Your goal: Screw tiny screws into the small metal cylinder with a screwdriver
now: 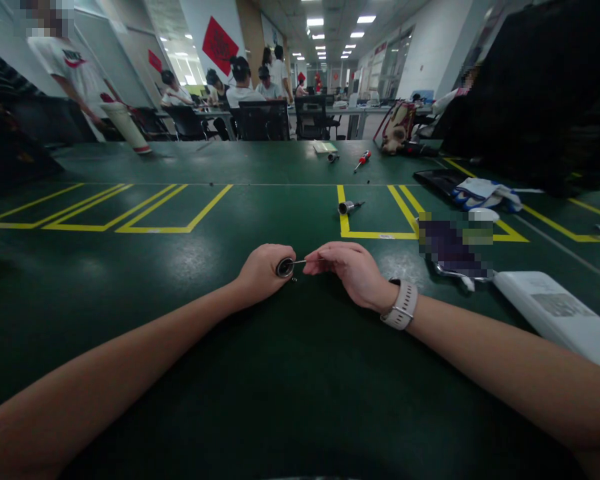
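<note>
My left hand (265,270) is closed around a round metal part, whose ring-shaped open end (284,267) faces right. A thin metal rod (299,262) runs from that ring toward my right hand (353,267). The fingers of my right hand are pressed together around the rod's other end, which they mostly hide; I cannot tell what kind of tool it is. Just below the ring, a tiny metal piece (294,279) lies on the green table (300,373). Beyond my hands, another metal part with a thin shaft (349,207) rests inside a yellow taped box.
To the right are a phone (455,250), a white box-like device (555,307) and gloves (487,193). Farther back lie a red screwdriver (363,160), a small metal part (333,158) and a bag (399,130). A tall cup (127,127) stands far left, near a person (73,73).
</note>
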`<state>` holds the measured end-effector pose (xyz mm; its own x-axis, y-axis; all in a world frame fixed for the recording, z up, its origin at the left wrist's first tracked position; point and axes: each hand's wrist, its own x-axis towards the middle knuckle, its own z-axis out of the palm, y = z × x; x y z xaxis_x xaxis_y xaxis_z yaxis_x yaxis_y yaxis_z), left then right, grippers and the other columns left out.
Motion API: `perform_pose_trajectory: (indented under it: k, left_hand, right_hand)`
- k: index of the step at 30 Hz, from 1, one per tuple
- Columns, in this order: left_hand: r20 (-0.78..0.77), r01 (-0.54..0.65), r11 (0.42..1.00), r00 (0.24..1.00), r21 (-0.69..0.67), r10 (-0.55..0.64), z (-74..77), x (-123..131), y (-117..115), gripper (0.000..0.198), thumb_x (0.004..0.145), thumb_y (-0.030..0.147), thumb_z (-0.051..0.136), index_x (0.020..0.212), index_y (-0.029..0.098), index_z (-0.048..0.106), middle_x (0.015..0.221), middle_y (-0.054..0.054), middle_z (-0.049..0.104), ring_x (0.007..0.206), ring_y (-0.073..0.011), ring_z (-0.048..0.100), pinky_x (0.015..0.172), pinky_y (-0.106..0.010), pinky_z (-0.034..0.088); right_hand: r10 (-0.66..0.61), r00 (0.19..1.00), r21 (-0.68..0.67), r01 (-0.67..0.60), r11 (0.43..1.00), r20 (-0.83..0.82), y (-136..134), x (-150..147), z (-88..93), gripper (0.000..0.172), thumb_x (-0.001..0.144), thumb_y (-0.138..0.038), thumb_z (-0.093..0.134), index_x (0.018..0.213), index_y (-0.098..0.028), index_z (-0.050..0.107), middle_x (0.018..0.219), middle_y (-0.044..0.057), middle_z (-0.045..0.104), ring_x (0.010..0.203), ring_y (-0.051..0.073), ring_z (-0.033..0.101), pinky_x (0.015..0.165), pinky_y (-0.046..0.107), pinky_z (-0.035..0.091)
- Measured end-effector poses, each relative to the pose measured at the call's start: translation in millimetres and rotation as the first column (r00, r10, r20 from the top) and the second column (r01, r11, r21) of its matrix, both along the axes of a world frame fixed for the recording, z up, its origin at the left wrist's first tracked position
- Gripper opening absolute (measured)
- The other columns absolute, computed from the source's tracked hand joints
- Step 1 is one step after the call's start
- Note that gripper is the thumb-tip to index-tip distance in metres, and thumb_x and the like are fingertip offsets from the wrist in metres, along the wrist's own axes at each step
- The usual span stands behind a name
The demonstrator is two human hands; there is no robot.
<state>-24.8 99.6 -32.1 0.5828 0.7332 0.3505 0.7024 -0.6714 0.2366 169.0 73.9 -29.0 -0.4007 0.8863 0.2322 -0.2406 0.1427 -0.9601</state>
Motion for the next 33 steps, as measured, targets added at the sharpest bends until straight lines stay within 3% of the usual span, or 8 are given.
perform_pose_trajectory:
  k: [4,8,12,15,18,22,29,33]
  left_hand:
    - [0.072,-0.026,0.998,0.997,-0.053,0.03,-1.8,-2,2,0.007,0.07,0.013,0.053,0.064,0.017,0.051,0.06,0.001,0.054,0.057,-0.0128,0.05,0.054,-0.024,0.036]
    - [0.033,-0.067,0.998,0.997,-0.022,0.068,-2.4,-1,3,0.005,0.07,0.014,0.052,0.066,0.016,0.053,0.061,0.0,0.055,0.058,-0.0136,0.05,0.054,-0.025,0.035]
    - [-0.081,-0.054,0.997,0.995,0.059,0.059,-1.1,3,1,0.012,0.073,0.021,0.052,0.062,0.017,0.051,0.058,0.0,0.053,0.057,-0.0148,0.048,0.055,-0.027,0.033]
    - [-0.131,-0.023,0.996,0.991,0.087,0.034,-0.2,4,0,0.012,0.074,0.022,0.05,0.063,0.017,0.052,0.059,-0.001,0.055,0.059,-0.0159,0.049,0.058,-0.029,0.034]
    - [-0.138,-0.001,0.997,0.99,0.08,0.013,0.2,3,-1,0.012,0.075,0.02,0.049,0.064,0.017,0.053,0.061,-0.001,0.056,0.06,-0.0159,0.05,0.06,-0.03,0.035]
    - [-0.066,0.013,0.999,0.998,0.031,-0.011,0.4,0,-1,0.005,0.072,0.014,0.052,0.067,0.016,0.054,0.063,0.0,0.057,0.061,-0.0143,0.051,0.062,-0.028,0.037]
    - [0.094,-0.021,0.999,0.995,-0.041,0.025,-1.5,-3,2,0.007,0.071,0.015,0.053,0.065,0.016,0.052,0.062,0.001,0.054,0.059,-0.0127,0.05,0.056,-0.024,0.036]
    - [0.081,-0.057,0.997,0.995,-0.043,0.061,-1.8,-2,3,0.007,0.071,0.015,0.052,0.064,0.016,0.052,0.062,0.0,0.054,0.059,-0.0131,0.05,0.055,-0.025,0.035]
  right_hand:
    - [-0.018,0.998,-0.104,0.011,0.995,-0.066,2,-1,-5.5,0.023,0.081,-0.022,0.048,0.076,-0.017,0.069,0.072,0.003,0.066,0.073,0.016,0.061,0.074,0.034,0.044]
    - [-0.123,0.978,0.216,0.086,0.973,0.166,-9,-3,3.5,0.022,0.084,-0.021,0.046,0.078,-0.017,0.067,0.076,0.004,0.065,0.078,0.018,0.06,0.076,0.035,0.044]
    - [-0.376,0.78,0.664,-0.066,0.745,0.5,-26,-10,14.9,0.021,0.085,-0.018,0.045,0.082,-0.014,0.065,0.082,0.008,0.065,0.079,0.019,0.056,0.076,0.037,0.04]
    - [-0.457,0.667,0.73,-0.194,0.655,0.588,-31,-12,21.6,0.021,0.084,-0.017,0.045,0.079,-0.011,0.064,0.078,0.009,0.064,0.077,0.02,0.055,0.078,0.039,0.038]
    - [-0.355,0.754,0.633,-0.102,0.768,0.552,-23,-8,24.5,0.023,0.084,-0.018,0.045,0.073,-0.012,0.064,0.072,0.006,0.064,0.071,0.017,0.056,0.076,0.037,0.04]
    - [-0.036,0.972,0.2,-0.012,0.98,0.231,-5,-1,17.1,0.022,0.08,-0.021,0.048,0.066,-0.015,0.065,0.068,0.003,0.065,0.072,0.017,0.061,0.074,0.034,0.046]
    - [0.017,0.996,-0.108,-0.027,0.994,-0.093,7,-3,-1.6,0.022,0.078,-0.021,0.05,0.073,-0.014,0.07,0.07,0.004,0.069,0.071,0.017,0.063,0.074,0.034,0.046]
    - [-0.042,0.999,0.072,0.04,0.997,0.018,0,-2,3.3,0.022,0.081,-0.02,0.048,0.076,-0.015,0.069,0.073,0.003,0.067,0.074,0.016,0.062,0.076,0.034,0.046]
